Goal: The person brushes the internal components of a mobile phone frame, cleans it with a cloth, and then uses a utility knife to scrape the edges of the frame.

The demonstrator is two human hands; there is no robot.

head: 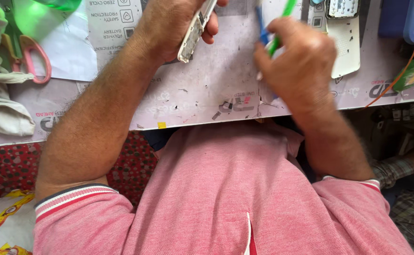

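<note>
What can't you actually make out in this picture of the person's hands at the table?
- Head view: the white flat device in the left hand runs off the top edge; its face is turned edge-on.
- The green and blue tools in the right hand are motion-blurred; tips hidden.
- The scissors blades lie under green glare.
- The white panel is cut by the top edge.

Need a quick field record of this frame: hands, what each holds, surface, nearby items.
view: head camera, looking down over a pink polo shirt
left hand: shut on a thin white flat device held edge-on
right hand: shut on a green and blue stick-like tool, blurred
surface: worn printed grey mat on the bench
left of mat: pink-handled scissors, pale folded cloth
upper right: white flat cover panel, blue plastic container
far right: another person's checked sleeve
</note>
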